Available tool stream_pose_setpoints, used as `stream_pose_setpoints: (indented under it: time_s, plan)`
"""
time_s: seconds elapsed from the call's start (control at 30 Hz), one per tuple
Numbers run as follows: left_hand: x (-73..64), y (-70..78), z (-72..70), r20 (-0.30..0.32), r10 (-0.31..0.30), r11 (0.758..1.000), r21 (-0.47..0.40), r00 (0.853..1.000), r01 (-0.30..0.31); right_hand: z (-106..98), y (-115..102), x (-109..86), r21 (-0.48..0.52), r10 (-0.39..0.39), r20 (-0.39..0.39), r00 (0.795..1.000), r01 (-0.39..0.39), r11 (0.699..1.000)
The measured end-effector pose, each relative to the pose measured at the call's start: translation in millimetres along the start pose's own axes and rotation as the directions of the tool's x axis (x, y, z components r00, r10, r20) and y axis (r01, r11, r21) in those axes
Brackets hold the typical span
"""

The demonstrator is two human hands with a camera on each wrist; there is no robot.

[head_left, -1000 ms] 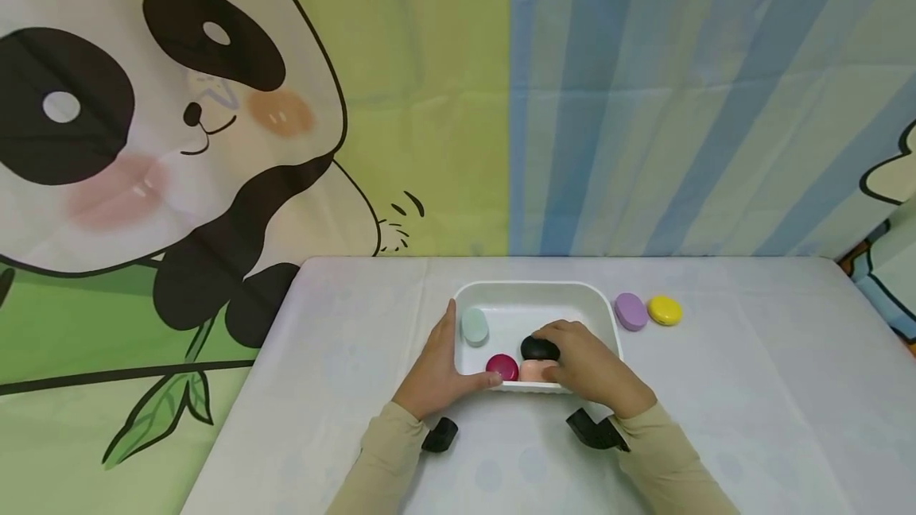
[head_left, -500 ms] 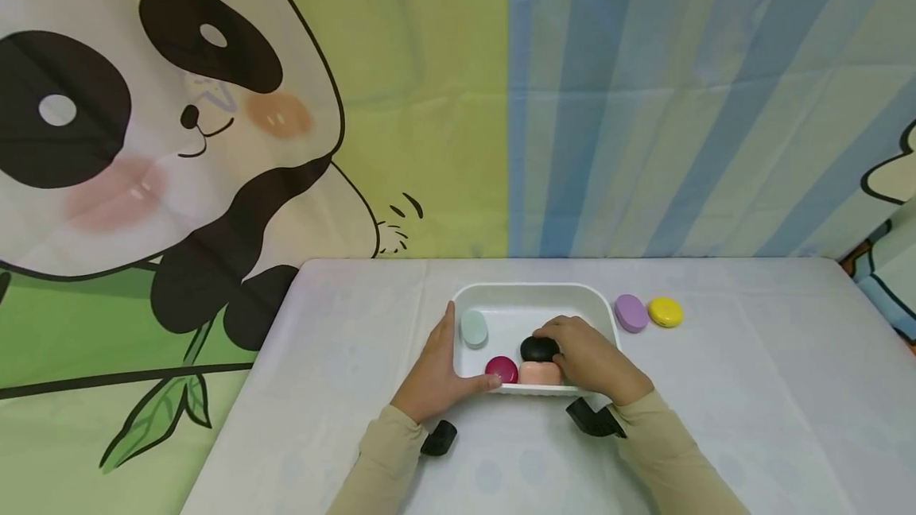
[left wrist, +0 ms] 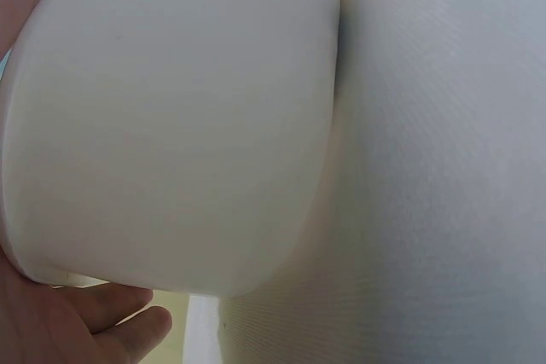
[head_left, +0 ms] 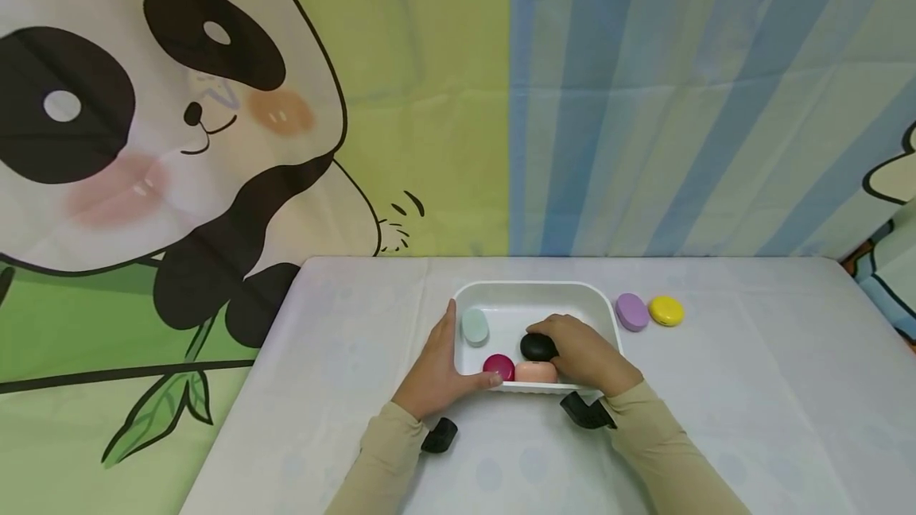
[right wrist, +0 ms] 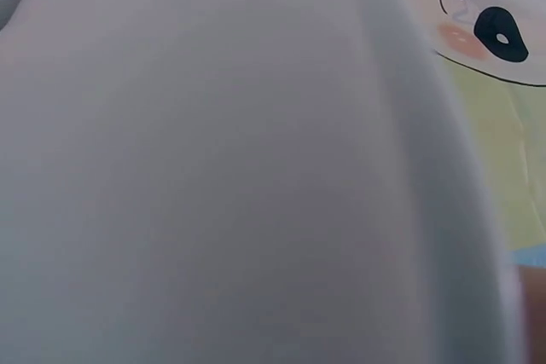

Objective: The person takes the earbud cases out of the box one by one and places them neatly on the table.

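A white rectangular tray (head_left: 525, 292) lies on the table. My left hand (head_left: 438, 372) holds its near left corner, fingers along the left side and thumb on the front rim; its fingertips (left wrist: 141, 330) show past the tray's edge in the left wrist view. My right hand (head_left: 588, 352) reaches over the tray's right part and pinches a smooth black rounded piece (head_left: 538, 347). Just in front of it lies a peach rounded piece (head_left: 535, 372), with a magenta round piece (head_left: 498, 367) to its left. Farther back left in the tray is a pale mint disc (head_left: 475, 327). The right fingertips are partly hidden.
Outside the tray's right side, a purple disc (head_left: 633, 312) and a yellow round piece (head_left: 666, 311) lie side by side on the white-covered table (head_left: 758, 388). A printed panda backdrop (head_left: 236, 133) rises behind the table. The right wrist view is mostly filled by a pale, blurred surface.
My right hand has shifted slightly left and back with the black piece. The peach piece and magenta piece have slid a little left. My left hand stays in place.
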State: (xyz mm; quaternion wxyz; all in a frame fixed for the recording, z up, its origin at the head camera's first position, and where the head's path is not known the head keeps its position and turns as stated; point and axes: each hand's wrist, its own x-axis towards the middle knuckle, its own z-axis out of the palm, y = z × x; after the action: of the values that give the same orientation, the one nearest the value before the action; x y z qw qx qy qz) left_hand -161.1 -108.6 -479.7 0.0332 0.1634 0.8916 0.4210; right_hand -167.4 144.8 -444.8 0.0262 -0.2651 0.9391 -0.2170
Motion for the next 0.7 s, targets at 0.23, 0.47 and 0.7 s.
stream_pose_setpoints:
  time_s: [0.23, 0.47, 0.7]
  plan:
    - [0.2, -0.8, 0.8, -0.006, -0.005, 1.000, 0.019, 1.000, 0.005, 2, 1, -0.2, -0.019, 0.036, -0.026, 0.999, -0.037, 0.999]
    - [1.3, -2.2, 1.7, -0.003, 0.003, 1.000, 0.019, 1.000, -0.003, 1, 5, -4.9, -0.028, 0.053, -0.129, 0.990, -0.057, 0.998]
    - [1.6, -3.3, 2.7, -0.010, 0.006, 1.000, 0.020, 1.000, -0.006, -2, 7, -11.6, 0.008, 0.099, -0.174, 0.980, -0.099, 0.995]
